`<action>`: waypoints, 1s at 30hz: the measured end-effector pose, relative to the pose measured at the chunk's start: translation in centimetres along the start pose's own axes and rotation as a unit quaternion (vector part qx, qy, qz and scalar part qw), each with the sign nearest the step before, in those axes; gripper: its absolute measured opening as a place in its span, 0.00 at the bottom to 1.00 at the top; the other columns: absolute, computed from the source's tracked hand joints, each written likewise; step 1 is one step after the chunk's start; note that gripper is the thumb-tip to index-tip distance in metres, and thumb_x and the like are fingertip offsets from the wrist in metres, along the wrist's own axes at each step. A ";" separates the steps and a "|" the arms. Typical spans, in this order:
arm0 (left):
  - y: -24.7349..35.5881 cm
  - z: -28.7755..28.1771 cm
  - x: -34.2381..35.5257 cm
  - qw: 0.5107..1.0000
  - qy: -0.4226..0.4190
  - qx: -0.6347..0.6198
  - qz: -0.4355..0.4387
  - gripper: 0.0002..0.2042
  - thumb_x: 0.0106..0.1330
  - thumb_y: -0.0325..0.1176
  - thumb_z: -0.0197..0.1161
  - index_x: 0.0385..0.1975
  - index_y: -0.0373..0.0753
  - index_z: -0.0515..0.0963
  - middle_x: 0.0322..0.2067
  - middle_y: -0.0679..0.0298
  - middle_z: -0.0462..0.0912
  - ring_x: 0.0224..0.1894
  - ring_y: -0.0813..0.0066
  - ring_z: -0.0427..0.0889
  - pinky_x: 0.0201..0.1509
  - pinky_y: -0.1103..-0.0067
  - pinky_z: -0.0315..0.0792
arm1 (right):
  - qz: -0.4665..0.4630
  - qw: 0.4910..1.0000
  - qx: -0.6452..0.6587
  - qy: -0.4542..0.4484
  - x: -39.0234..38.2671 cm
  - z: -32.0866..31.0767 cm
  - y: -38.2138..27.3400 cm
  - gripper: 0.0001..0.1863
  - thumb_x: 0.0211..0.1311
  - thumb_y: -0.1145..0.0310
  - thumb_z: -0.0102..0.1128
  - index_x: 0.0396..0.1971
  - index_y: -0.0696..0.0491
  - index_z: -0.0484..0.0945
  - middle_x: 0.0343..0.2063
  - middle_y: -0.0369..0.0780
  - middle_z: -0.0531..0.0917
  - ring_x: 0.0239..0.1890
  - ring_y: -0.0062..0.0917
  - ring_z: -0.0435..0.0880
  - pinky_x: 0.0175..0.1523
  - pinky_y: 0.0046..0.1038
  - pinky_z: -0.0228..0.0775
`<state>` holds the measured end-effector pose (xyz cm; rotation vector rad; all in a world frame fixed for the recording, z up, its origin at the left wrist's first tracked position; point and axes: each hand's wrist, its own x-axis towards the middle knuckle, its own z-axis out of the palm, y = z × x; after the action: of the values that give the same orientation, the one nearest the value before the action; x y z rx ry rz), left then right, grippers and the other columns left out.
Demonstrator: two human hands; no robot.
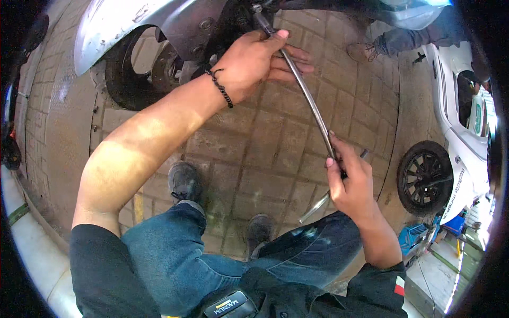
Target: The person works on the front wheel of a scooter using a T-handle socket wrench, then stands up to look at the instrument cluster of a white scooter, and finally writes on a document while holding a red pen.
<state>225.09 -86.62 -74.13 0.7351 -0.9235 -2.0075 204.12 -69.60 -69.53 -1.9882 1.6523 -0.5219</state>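
Observation:
A long steel T-handle socket wrench [308, 98] slants from the vehicle's underside down to the right. Its socket end meets a bolt or fitting at the top, though the exact contact is too small to make out. Near that end, my left hand [258, 59] has its thumb over the shaft, with the other fingers stretched out behind it. My right hand [350, 180] is closed around the lower end of the wrench, by the crossbar [316, 206], which sticks out on both sides of the hand. A black braided bracelet [220, 89] circles my left wrist.
At the upper left is a two-wheeler's silver body panel [119, 26] with a dark wheel [127, 74]. A white vehicle with a black spoked wheel [425, 178] stands at right. Another person's shoe [361, 52] is at upper right. Brick paving [270, 143] lies below my hands.

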 end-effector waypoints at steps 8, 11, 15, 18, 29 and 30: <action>0.4 0.4 0.0 1.000 -0.019 0.014 -0.019 0.21 0.73 0.43 0.45 0.51 0.28 0.62 0.47 0.43 0.77 0.49 0.51 0.79 0.52 0.64 0.75 | -0.064 0.993 -0.087 0.052 -0.5 1.4 1.3 0.23 0.54 0.76 0.56 0.53 0.56 0.72 0.34 0.48 0.82 0.29 0.40 0.83 0.33 0.34 0.75; 0.6 0.5 -0.1 0.999 -0.027 0.002 -0.018 0.21 0.73 0.42 0.46 0.50 0.27 0.63 0.47 0.43 0.77 0.49 0.50 0.79 0.53 0.63 0.75 | -0.084 0.989 -0.105 0.067 -0.5 1.4 1.4 0.24 0.53 0.75 0.57 0.53 0.56 0.72 0.29 0.46 0.81 0.25 0.38 0.82 0.29 0.33 0.74; 1.1 0.2 -0.2 0.999 -0.028 -0.017 -0.002 0.19 0.73 0.41 0.45 0.49 0.29 0.64 0.47 0.44 0.76 0.50 0.50 0.79 0.55 0.61 0.73 | -0.116 0.975 -0.168 0.081 0.2 1.0 1.1 0.24 0.53 0.75 0.58 0.53 0.55 0.73 0.26 0.44 0.80 0.21 0.36 0.79 0.26 0.31 0.72; 1.6 1.0 -0.5 0.999 -0.025 -0.029 -0.008 0.18 0.73 0.41 0.43 0.50 0.30 0.64 0.49 0.43 0.75 0.53 0.49 0.76 0.59 0.62 0.70 | -0.161 0.931 -0.307 0.115 -0.1 0.4 0.4 0.24 0.53 0.74 0.59 0.53 0.55 0.73 0.24 0.41 0.79 0.19 0.30 0.79 0.24 0.28 0.70; 2.2 -0.6 0.5 0.909 -0.024 0.414 -0.048 0.17 0.73 0.38 0.46 0.44 0.26 0.69 0.43 0.44 0.79 0.45 0.55 0.82 0.50 0.67 0.77 | 0.322 0.706 0.462 0.429 -1.7 3.3 0.4 0.35 0.65 0.54 0.53 0.65 0.54 0.52 0.53 0.47 0.68 0.37 0.34 0.74 0.42 0.37 0.73; 1.9 1.3 0.2 0.968 0.015 0.249 -0.042 0.15 0.72 0.37 0.47 0.43 0.28 0.70 0.41 0.46 0.80 0.41 0.56 0.83 0.45 0.67 0.77 | 0.220 0.783 0.333 0.477 -3.8 2.7 0.0 0.35 0.64 0.57 0.56 0.65 0.56 0.53 0.50 0.46 0.71 0.38 0.34 0.75 0.44 0.37 0.71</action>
<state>224.79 -87.15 -71.85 1.0881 -1.4223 -1.8418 205.00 -65.54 -71.60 -0.7419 1.9404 -1.8134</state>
